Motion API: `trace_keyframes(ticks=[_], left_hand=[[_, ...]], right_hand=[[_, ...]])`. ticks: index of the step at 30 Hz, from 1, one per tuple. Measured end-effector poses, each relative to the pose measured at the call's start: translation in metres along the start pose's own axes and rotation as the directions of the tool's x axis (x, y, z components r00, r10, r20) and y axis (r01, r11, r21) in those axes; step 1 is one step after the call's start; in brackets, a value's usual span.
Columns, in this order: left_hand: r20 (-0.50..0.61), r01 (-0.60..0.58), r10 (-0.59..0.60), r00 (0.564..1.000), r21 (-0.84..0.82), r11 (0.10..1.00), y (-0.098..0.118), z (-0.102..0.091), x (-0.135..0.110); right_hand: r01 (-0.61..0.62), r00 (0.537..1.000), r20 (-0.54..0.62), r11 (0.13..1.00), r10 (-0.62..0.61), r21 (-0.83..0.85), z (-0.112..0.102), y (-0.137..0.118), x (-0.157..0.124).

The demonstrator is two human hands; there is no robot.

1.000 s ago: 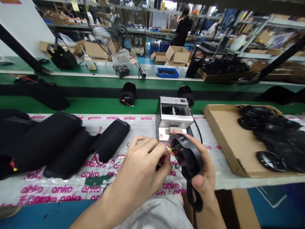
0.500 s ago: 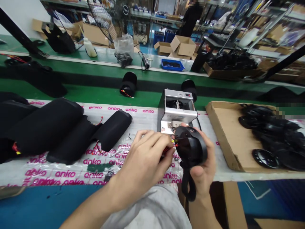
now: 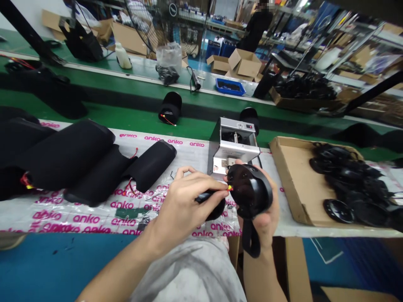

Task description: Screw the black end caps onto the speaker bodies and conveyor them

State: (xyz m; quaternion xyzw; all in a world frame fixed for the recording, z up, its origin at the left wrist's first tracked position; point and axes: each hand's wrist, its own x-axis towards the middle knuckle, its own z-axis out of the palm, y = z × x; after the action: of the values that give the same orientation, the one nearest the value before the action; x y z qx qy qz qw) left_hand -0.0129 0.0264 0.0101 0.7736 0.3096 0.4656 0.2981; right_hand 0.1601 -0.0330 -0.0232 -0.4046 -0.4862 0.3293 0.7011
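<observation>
My right hand [image 3: 267, 218] is closed around a round black end cap [image 3: 253, 193] with a black strap loop [image 3: 251, 241] hanging below it. My left hand [image 3: 192, 197] pinches a small red and yellow wire connector [image 3: 230, 188] between thumb and forefinger, right against the cap's face. Beneath the left fingers shows a dark rounded part [image 3: 217, 209], mostly covered; whether that hand holds it I cannot tell. Just behind the hands stands a small silver machine [image 3: 239, 144] with an open front.
Black fabric-covered tubes [image 3: 72, 155] with red wires lie at left on the printed plastic sheet [image 3: 85, 219]. A shallow cardboard tray [image 3: 292, 184] of black caps is at right. Farther back are a short black cylinder [image 3: 170, 107], a blue tray [image 3: 230, 87] and a person [image 3: 256, 27].
The left thumb and forefinger have come together on the connector at the cap. The dark part beneath the left hand now shows. The right hand still holds the cap; the view has shifted slightly.
</observation>
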Motion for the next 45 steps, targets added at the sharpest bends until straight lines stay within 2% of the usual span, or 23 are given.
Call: trace_keyframes(ticks=[3, 6, 12, 15, 18, 20, 21, 23, 25, 28, 35, 39, 42, 45], left_hand=[[0.048, -0.048, 0.048, 0.998, 0.009, 0.999, 0.000, -0.001, 0.000], [0.080, -0.016, 0.018, 0.997, -0.027, 1.000, -0.001, 0.001, 0.000], [-0.046, 0.123, -0.138, 0.989, -0.246, 0.961, -0.008, -0.001, -0.009], [-0.096, 0.185, -0.251, 0.963, -0.442, 0.878, -0.019, -0.006, -0.021], [-0.011, 0.227, -0.279, 0.960, -0.554, 0.801, -0.032, -0.010, -0.032], [0.066, 0.259, -0.269, 0.961, -0.560, 0.787, -0.037, -0.010, -0.036], [0.100, 0.277, -0.267, 0.959, -0.548, 0.789, -0.038, -0.009, -0.037], [0.148, 0.309, -0.272, 0.951, -0.506, 0.805, -0.039, -0.007, -0.035], [0.169, 0.340, -0.295, 0.940, -0.457, 0.822, -0.038, -0.005, -0.032], [0.153, 0.359, -0.326, 0.933, -0.420, 0.833, -0.039, -0.002, -0.028], [0.032, 0.364, -0.398, 0.917, -0.481, 0.798, -0.038, 0.012, -0.041], [-0.101, 0.326, -0.414, 0.905, -0.463, 0.824, -0.032, 0.021, -0.064], [-0.219, 0.305, -0.422, 0.880, -0.420, 0.855, -0.027, 0.032, -0.081], [-0.280, 0.326, -0.433, 0.857, -0.356, 0.876, -0.019, 0.047, -0.088]], right_hand=[[0.000, 0.999, 0.044, 1.000, 0.000, -0.004, -0.004, -0.001, 0.001], [-0.030, 0.996, 0.079, 0.999, 0.033, -0.041, -0.007, -0.003, 0.004], [0.018, 0.990, 0.138, 1.000, -0.016, -0.015, 0.002, -0.002, 0.004], [0.139, 0.963, 0.252, 0.976, -0.094, -0.169, 0.012, -0.001, 0.004], [0.327, 0.905, 0.391, 0.858, -0.164, -0.397, 0.020, -0.001, 0.008], [0.361, 0.892, 0.427, 0.805, -0.149, -0.472, 0.021, -0.001, 0.008], [0.338, 0.897, 0.423, 0.812, -0.127, -0.475, 0.020, 0.000, 0.007], [0.219, 0.929, 0.363, 0.891, -0.067, -0.397, 0.018, 0.005, 0.001], [0.062, 0.971, 0.237, 0.967, -0.001, -0.248, 0.018, 0.012, -0.008], [-0.077, 0.994, 0.076, 0.994, 0.083, -0.082, 0.026, 0.026, -0.022], [-0.076, 0.986, -0.151, 0.997, 0.072, -0.021, 0.050, 0.044, -0.035], [-0.088, 0.971, -0.225, 0.996, 0.086, 0.003, 0.051, 0.041, -0.044], [-0.077, 0.964, -0.254, 0.997, 0.082, 0.028, 0.054, 0.039, -0.050], [-0.070, 0.954, -0.291, 0.997, 0.073, 0.020, 0.055, 0.037, -0.053]])
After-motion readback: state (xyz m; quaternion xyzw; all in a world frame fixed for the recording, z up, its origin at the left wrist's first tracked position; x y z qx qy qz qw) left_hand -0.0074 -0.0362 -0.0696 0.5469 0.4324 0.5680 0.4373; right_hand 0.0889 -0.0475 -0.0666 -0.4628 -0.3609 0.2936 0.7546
